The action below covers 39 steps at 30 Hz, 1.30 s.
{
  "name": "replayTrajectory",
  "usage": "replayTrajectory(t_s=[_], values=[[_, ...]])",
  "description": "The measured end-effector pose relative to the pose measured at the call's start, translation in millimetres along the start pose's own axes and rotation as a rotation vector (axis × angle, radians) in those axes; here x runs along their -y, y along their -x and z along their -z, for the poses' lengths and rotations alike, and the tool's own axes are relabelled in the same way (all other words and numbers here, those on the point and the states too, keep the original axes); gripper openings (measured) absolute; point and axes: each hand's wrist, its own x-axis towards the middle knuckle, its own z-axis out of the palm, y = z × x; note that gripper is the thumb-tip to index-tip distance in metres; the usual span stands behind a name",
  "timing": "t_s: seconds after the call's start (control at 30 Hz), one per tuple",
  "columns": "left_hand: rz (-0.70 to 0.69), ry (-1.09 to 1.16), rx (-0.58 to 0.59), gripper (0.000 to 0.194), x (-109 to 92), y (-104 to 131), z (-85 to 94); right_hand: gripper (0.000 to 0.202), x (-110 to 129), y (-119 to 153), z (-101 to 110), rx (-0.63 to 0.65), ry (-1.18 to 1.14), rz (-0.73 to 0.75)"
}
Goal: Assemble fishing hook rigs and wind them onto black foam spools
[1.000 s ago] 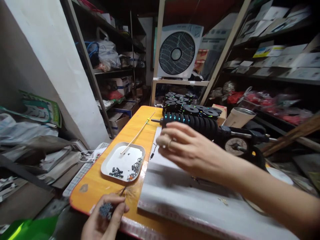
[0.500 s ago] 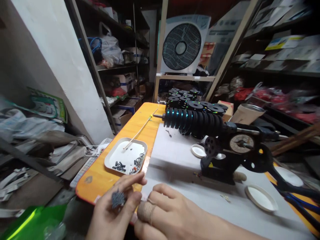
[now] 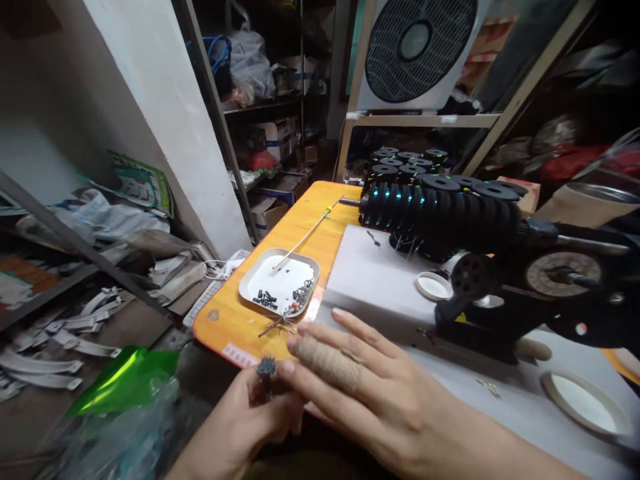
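My left hand (image 3: 255, 413) is closed around a small bundle of thin dark pieces (image 3: 267, 366), whose ends stick up above the fingers. Close against it, my right hand (image 3: 370, 380) has its fingers stretched out side by side, with tan wrapping (image 3: 327, 363) round one finger. Its index fingertip is at the bundle. Just beyond the hands, a dark, branching wiry piece (image 3: 273, 326) lies near the table edge. A white tray (image 3: 245, 283) holds short black pieces, small metal bits and the end of a thin stick (image 3: 305, 235).
A black machine with a ribbed roller (image 3: 440, 213) stands on the right of the orange table (image 3: 220, 333). Round lids (image 3: 585, 403) lie around it. Behind are stacked black discs (image 3: 410, 167) and a box fan (image 3: 420, 50). Green foil (image 3: 125, 380) is at the lower left.
The view has shifted right and down. My right hand's fingers have straightened from a curled pose and lie beside my left hand. The wiry piece now shows near the tray.
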Motion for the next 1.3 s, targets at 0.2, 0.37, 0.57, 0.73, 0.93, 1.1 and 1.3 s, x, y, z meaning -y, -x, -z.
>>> replayTrajectory(t_s=[0.2, 0.37, 0.57, 0.73, 0.93, 1.1, 1.3], values=[[-0.047, -0.203, 0.004, 0.040, 7, 21, 9.1, 0.037, 4, 0, -10, 0.025, -0.100, 0.025], [-0.233, -0.419, -0.250, 0.029, -11, 20, 20.6, 0.034, 8, 3, -9, 0.043, -0.115, -0.021], [-0.688, -1.126, -0.448, 0.032, -50, -27, 20.6, 0.019, 8, 7, -11, -0.033, -0.415, -0.419], [-0.501, -1.430, -0.390, 0.041, -47, -54, 11.9, 0.014, 5, 4, -9, -0.150, -0.567, -0.665], [-0.685, -1.283, -0.395, 0.016, -24, -54, 31.3, 0.016, -2, 4, -12, -0.145, -0.676, -0.781], [-0.841, -1.117, -0.466, 0.010, -10, -42, 29.8, 0.016, -3, 5, -16, -0.167, -0.686, -0.789], [-0.535, -0.466, -0.490, 0.018, 9, -16, -17.0, 0.012, 1, 2, -16, -0.211, -0.692, -0.805]])
